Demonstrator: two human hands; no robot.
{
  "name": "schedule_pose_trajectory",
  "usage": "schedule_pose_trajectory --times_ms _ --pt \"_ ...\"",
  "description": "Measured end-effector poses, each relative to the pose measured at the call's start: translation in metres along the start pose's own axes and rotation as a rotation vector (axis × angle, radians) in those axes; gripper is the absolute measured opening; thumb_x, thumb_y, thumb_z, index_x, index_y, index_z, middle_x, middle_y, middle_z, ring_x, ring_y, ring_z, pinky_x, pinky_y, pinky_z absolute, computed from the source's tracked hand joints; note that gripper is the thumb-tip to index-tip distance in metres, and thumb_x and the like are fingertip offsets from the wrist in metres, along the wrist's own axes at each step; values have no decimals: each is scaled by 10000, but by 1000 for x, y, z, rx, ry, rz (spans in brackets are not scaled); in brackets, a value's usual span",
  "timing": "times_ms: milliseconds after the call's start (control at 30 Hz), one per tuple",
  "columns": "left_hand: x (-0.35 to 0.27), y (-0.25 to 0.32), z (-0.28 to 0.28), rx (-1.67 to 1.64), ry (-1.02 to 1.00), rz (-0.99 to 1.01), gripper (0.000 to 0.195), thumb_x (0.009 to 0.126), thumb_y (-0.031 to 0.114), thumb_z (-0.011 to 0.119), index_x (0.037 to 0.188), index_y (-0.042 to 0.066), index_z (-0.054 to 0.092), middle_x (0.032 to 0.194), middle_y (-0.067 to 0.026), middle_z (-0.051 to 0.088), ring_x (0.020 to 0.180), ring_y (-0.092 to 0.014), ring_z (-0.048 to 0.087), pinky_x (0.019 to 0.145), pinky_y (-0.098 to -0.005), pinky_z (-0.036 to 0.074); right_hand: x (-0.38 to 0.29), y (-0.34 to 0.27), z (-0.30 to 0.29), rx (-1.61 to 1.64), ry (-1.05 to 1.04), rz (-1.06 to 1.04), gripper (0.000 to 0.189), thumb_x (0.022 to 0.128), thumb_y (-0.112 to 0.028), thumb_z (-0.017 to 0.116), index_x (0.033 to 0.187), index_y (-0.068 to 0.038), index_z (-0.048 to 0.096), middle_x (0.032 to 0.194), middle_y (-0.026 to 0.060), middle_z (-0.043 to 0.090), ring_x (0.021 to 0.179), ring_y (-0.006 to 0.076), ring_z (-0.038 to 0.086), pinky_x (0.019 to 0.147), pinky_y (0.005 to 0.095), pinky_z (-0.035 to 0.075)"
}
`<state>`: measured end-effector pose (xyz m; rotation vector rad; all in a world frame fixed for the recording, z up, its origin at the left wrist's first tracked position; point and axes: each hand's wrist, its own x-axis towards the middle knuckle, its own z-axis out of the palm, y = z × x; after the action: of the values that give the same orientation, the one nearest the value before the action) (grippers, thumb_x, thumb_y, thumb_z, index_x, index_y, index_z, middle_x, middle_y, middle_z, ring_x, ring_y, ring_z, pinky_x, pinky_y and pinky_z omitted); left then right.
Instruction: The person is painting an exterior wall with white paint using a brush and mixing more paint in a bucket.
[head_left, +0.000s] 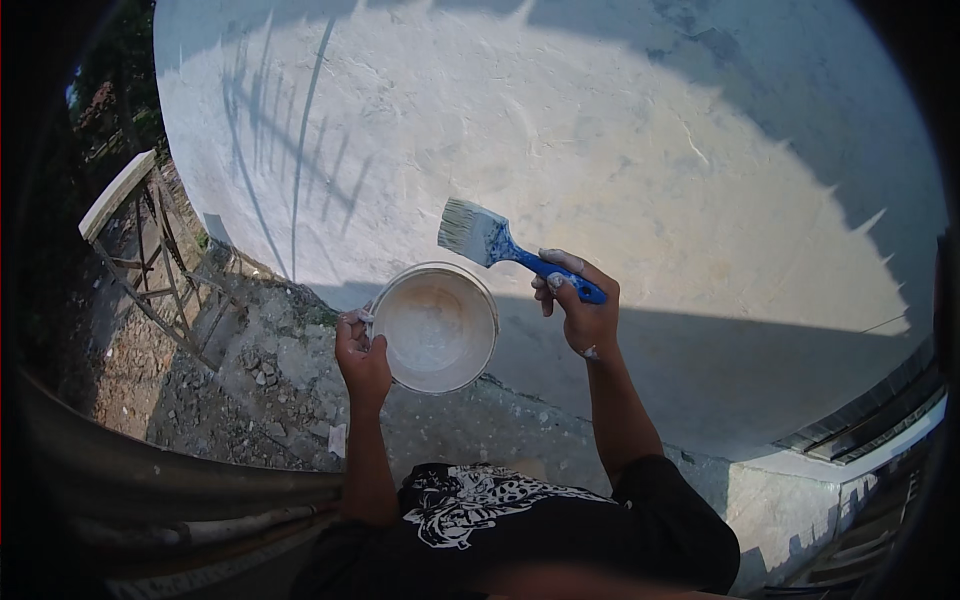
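My left hand (363, 365) grips the rim of a round white bucket (489, 358), thumb on the near side. Whitish residue coats the bucket's inside; how deep any paint lies I cannot tell. In my right hand (576, 300) is a wide flat paintbrush (525, 257) with a blue, paint-spattered handle. Its pale-smeared bristles point up and left, above the bucket and apart from it. White paint marks the fingers of both hands. Ahead stands a whitewashed wall (480, 127) with uneven patches, partly sunlit and partly in shadow.
A trestle stand (154, 255) with a pale top is at the left. Rubble (262, 375) lies on the rough ground along the wall's foot. A window-like opening with a white ledge (885, 450) is at the lower right. Pipes (247, 523) run across the lower left.
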<state>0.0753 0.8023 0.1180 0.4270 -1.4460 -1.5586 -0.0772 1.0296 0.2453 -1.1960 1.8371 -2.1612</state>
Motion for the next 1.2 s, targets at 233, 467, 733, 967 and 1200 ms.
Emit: schedule_pose_trajectory --times_ms 233,467,733,967,1200 --pt "13 -9 15 -62 25 2 391 782 -152 491 1155 -34 488 1134 -154 605 1064 -197 596 954 -310 451 96 16 -36 -317 120 -288 299 947 -73 637 1224 37 646 915 139 674 767 190 639 649 282 523" --pt "26 -6 31 -65 93 35 370 772 -143 487 1126 -35 500 1099 -129 597 994 -173 581 926 -309 456 184 51 -59 -1336 43 -815 332 893 -126 678 1220 -83 636 1130 119 615 1046 283 606 729 398 560" --pt "24 -10 25 -61 200 24 355 762 -127 496 1105 -35 502 1105 -136 582 991 -174 575 913 -306 459 202 119 -53 -1530 -156 -900 269 889 -136 605 1119 5 603 1117 158 639 1019 299 668 755 394 591" --pt "16 -14 4 -45 253 34 346 766 -120 496 1100 -29 503 1084 -126 575 989 -175 572 903 -302 453 216 57 -36 -1365 -6 -888 220 897 -95 580 1098 -8 597 1100 165 647 940 332 673 713 420 582" --pt "18 -10 6 -18 312 34 336 768 -117 500 1091 -26 507 1063 -117 570 981 -181 566 910 -308 442 225 103 -65 -1704 -222 -1038 157 877 -123 602 977 -3 600 1085 199 662 1050 310 687 752 392 607"
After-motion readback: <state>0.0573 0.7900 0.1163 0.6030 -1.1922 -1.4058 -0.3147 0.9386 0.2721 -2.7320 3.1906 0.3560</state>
